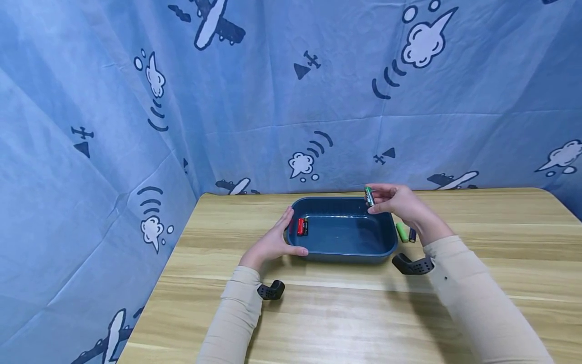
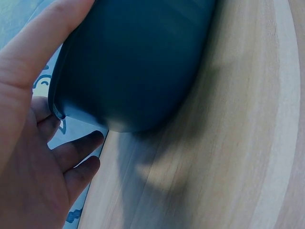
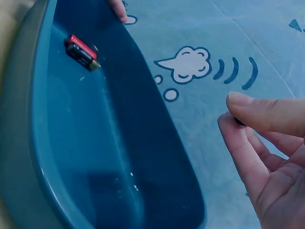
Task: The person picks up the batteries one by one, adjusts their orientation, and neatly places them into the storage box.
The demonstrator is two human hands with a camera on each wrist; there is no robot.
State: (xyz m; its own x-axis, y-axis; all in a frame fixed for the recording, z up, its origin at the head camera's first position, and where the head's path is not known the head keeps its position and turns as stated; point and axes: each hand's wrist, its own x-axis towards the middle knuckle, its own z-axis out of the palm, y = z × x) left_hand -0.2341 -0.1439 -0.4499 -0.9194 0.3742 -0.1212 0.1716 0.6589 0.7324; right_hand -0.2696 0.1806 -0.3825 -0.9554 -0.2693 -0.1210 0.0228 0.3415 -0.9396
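My left hand [image 1: 273, 243] grips the left end of a dark blue tub [image 1: 343, 257], thumb on its front rim and fingers spread at the left side. From the left wrist view, some fingers [image 2: 78, 148] stand off the tub's wall [image 2: 138, 62]. Inside, at the left, a red battery [image 1: 300, 227] and a black battery [image 1: 305, 227] lie side by side. Above the tub's back right part, my right hand [image 1: 395, 202] pinches a green-topped battery [image 1: 370, 196] between thumb and fingers; the right wrist view shows only its dark end.
A light green battery [image 1: 402, 232] and a dark blue one [image 1: 412, 235] lie on the wooden table [image 1: 318, 313], just right of the tub. Behind the table hangs a blue curtain [image 1: 254, 101] printed with planes and clouds.
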